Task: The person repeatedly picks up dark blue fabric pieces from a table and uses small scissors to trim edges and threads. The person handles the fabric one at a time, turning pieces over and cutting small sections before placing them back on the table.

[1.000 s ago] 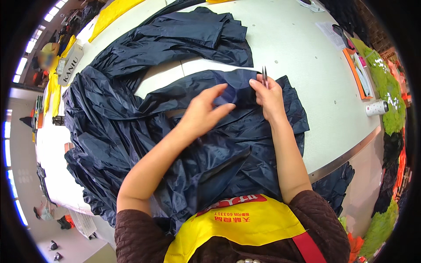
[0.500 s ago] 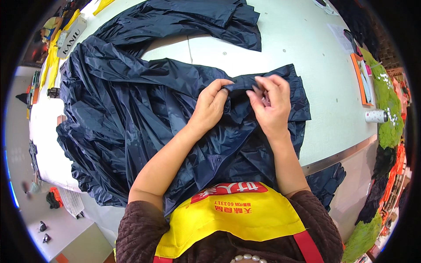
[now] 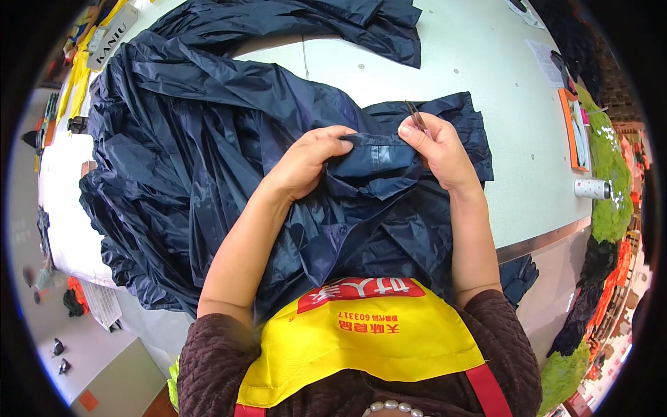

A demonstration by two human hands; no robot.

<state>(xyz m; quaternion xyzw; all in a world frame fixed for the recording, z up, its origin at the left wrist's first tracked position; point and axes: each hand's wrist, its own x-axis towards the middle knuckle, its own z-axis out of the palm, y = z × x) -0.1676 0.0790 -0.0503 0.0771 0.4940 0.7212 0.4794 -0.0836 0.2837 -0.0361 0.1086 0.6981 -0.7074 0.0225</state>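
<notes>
A navy jacket (image 3: 201,132) of thin, shiny fabric lies in folds over the pale table, its near part draped toward my body. My left hand (image 3: 306,163) is closed, pinching the top edge of a panel between thumb and fingers. Opposite it, my right hand (image 3: 445,156) pinches the same edge, so the strip between both hands is stretched nearly straight. Small thread snips (image 3: 416,116) with thin dark blades stick up from my right fingers; their handle is hidden in the hand. Below, a triangular corner of fabric bears a small round snap (image 3: 342,230).
On the pale table (image 3: 514,132), the right edge holds an orange-edged folder (image 3: 574,132) and a white patterned cup (image 3: 592,188). A printed box (image 3: 112,36) stands at the far left beside yellow cloth. Green and orange garments pile up beyond the right side.
My hands have spread the fabric edge flat, showing a smooth panel. The right hand has turned, so the snips now point upward. My left hand has shifted slightly left.
</notes>
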